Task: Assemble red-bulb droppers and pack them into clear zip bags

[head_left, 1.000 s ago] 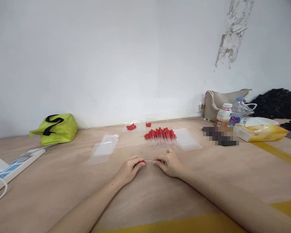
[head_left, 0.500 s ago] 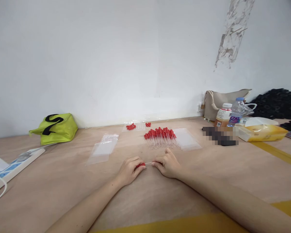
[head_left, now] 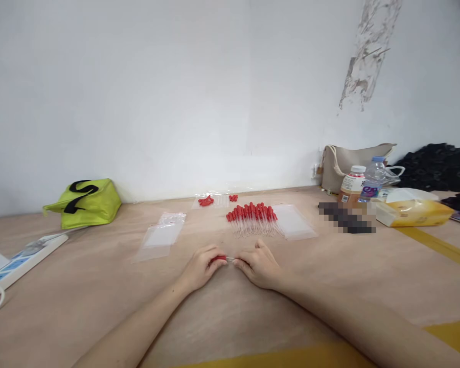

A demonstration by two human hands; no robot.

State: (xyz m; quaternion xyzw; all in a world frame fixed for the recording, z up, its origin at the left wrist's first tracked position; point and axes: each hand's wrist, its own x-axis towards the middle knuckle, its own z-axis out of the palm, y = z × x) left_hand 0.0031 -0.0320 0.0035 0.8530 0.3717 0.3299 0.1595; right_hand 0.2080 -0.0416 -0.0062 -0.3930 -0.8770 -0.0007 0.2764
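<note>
1. Dropper-like piece (head_left: 229,259): at the centre of your reach, lying sideways between your hands; red bulb (head_left: 221,257) toward 9 o'clock, thin clear stem (head_left: 230,259) toward 3 o'clock.
2. Left hand (head_left: 201,268): thumb and fingertips closed on the red bulb, pinching it; the other fingers curl behind.
3. Right hand (head_left: 261,267): thumb and forefinger closed on the stem, only a short length showing between your hands; one finger is raised, bent. Stem's far end is hidden by your fingers.
4. At 1 o'clock, a packed row of droppers (head_left: 252,219): smooth, matte red bulbs pointing away, slender translucent stems toward you.
5. At 2 o'clock, a flat clear plastic bag (head_left: 297,222), just beside the row. At 10 o'clock, overlapping clear bags (head_left: 161,236), shiny, red-edged.
6. At 11 o'clock, loose red pieces (head_left: 206,201) on clear film; a smaller red cluster (head_left: 233,198) at 12.
7. Farther out: lime fabric bag (head_left: 94,207), creased, black strap, at 10 o'clock; white power strip (head_left: 23,263) at 9; plastic bottles (head_left: 351,190) at 2; yellow tissue pack (head_left: 414,213) between 2 and 3.
8. Surface: tan, faintly wrinkled covering (head_left: 111,296) with yellow tape (head_left: 276,358) at 5 o'clock.
</note>
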